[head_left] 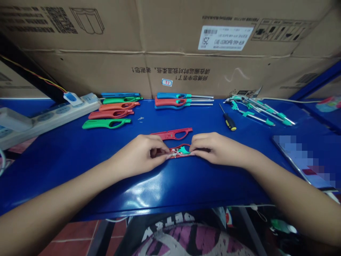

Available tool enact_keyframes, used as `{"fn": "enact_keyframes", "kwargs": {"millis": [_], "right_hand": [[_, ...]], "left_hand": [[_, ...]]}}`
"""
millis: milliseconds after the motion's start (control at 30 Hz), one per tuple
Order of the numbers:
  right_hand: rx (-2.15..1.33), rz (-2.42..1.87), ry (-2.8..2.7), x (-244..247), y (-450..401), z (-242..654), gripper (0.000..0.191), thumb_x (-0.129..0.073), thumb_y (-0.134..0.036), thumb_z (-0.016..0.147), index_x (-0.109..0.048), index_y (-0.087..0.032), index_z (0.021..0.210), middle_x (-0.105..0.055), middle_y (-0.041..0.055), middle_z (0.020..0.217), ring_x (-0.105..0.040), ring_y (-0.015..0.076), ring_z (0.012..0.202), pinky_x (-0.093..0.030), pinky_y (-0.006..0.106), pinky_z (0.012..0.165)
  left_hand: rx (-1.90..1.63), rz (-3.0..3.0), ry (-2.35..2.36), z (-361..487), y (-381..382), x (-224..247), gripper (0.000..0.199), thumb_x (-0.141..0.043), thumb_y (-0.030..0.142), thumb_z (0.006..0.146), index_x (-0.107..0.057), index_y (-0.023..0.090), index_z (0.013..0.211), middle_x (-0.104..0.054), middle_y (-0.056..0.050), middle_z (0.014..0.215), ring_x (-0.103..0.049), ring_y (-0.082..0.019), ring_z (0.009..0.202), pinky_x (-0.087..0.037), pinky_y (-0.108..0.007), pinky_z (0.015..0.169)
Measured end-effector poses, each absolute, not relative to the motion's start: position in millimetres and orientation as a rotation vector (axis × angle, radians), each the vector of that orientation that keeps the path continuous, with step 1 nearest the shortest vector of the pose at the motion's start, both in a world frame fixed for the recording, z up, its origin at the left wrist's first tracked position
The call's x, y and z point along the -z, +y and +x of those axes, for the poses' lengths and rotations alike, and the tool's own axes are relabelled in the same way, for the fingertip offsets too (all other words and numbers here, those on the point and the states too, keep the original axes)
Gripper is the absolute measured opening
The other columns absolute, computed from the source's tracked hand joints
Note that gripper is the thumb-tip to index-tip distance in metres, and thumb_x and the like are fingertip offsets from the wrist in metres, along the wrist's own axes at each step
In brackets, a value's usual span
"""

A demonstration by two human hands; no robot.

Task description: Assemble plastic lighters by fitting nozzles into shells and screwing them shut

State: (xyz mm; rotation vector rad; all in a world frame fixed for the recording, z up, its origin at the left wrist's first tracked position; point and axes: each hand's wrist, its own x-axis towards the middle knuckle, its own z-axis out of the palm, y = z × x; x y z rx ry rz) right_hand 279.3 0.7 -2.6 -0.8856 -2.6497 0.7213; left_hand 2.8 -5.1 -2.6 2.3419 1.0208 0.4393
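Observation:
An opened red lighter casing point(178, 156) lies on the blue table between my hands, with a green trigger point(184, 150) and thin white wires showing inside. My left hand point(142, 153) pinches its left end, thumb and forefinger at the inner parts. At the right end, the fingers of my right hand point(209, 147) are closed on the casing near its loop. Just behind lies the matching red casing half point(173, 134), its inner side facing up. My fingers cover both ends of the casing I hold.
Several coloured lighter casings point(110, 113) lie at the left beside a power strip point(61, 113). Assembled lighters point(170, 102) are at the back middle. A screwdriver point(228, 120), loose lighter inner parts point(255, 115) and a phone point(301, 161) lie rightward. Tiny screws point(140, 119) sit near the casings.

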Motion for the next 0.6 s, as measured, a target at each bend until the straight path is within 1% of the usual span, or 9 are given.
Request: {"fn": "enact_keyframes", "kwargs": {"millis": [300,600], "right_hand": [[-0.641,-0.868,-2.692,3.4,-1.0,279.9,0.014,-0.057,-0.021,0.098,-0.069,-0.017,0.094,-0.065,0.0056,0.091,-0.061,0.0153,0.079,-0.045,0.026,0.071],[-0.688,-0.903,-2.613,3.7,-0.9,278.5,0.012,-0.061,-0.021,0.096,-0.071,-0.017,0.091,-0.067,0.0052,0.089,-0.061,0.0147,0.078,-0.045,0.026,0.069]], "left_hand": [[-0.454,2.35,1.015,3.7,-4.7,3.6,0.015,-0.067,0.028,0.09,-0.079,0.02,0.097,-0.07,-0.002,0.081,-0.056,-0.011,0.061,-0.043,-0.023,0.058],[-0.47,2.361,1.028,3.2,-4.2,5.0,0.014,-0.069,0.027,0.089,-0.079,0.021,0.096,-0.071,-0.002,0.081,-0.057,-0.011,0.061,-0.043,-0.023,0.056]]}}
